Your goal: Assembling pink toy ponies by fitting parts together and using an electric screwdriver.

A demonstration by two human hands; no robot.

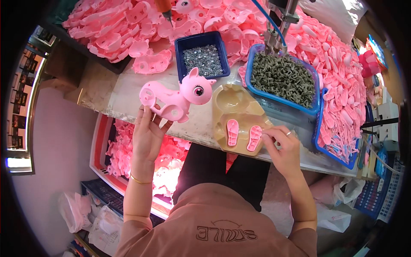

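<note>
My left hand [148, 135] is closed on a pink toy pony [177, 97], holding it up by its underside above the table's front edge. The pony has a pointed ear, a painted eye and round openings in its body. A tan mould-like fixture [234, 113] with hollows lies in front of me. Two pink toy leg pieces sit in it, their ribbed inner sides up: a left one [232, 132] and a right one [255, 138]. At the right piece's edge, the thumb and fingertips of my right hand [283, 147] pinch together. A ring is on that hand.
Behind the pony stands a dark blue tray [179, 64] of small screws. A blue basin [278, 102] holds grey-green parts, beneath a metal machine head [276, 36]. An orange-handled driver [163, 6] hangs above. Pink parts heap across the back, in a right-hand blue basket [319, 128] and below.
</note>
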